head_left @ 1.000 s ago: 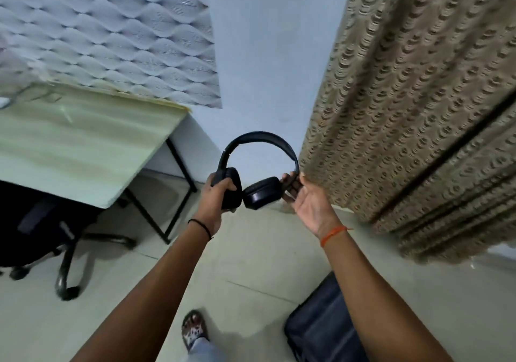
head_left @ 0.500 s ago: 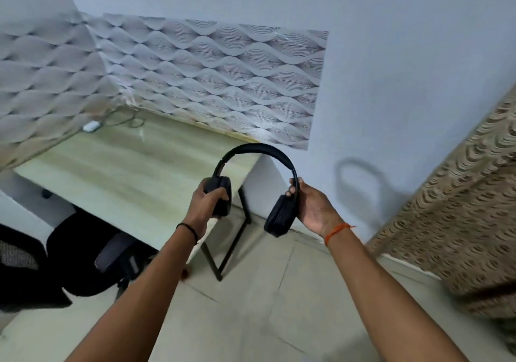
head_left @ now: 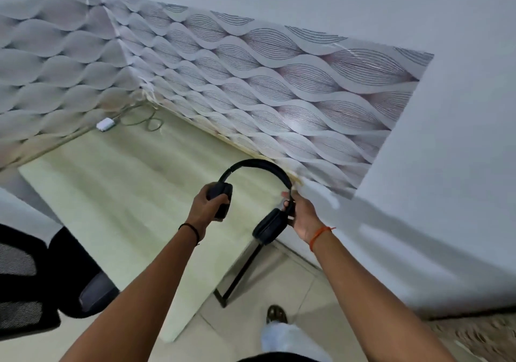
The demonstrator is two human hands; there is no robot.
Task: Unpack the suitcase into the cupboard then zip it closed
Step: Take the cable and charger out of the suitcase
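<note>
- Headphones [head_left: 255, 194]: black over-ear pair held in the air above the near corner of the counter [head_left: 117, 194], band arched upward, one cup in each of the hands.
- Left hand [head_left: 208, 206]: fingers curled round the left cup.
- Right hand [head_left: 303, 216]: pinches the band just above the right cup, which hangs tilted.
- Progress, as judged: one item is out and in transit; neither suitcase nor cupboard is in view, so stowing and zipping appear outstanding.
- Materials: matte plastic band, padded oval cushions; the counter is pale wood-grain laminate on a black metal frame.
- Surroundings: wave-patterned wall panel [head_left: 251, 76]; small white adapter [head_left: 105, 124] with a looped cable; black mesh chair [head_left: 33, 280]; tiled floor.
</note>
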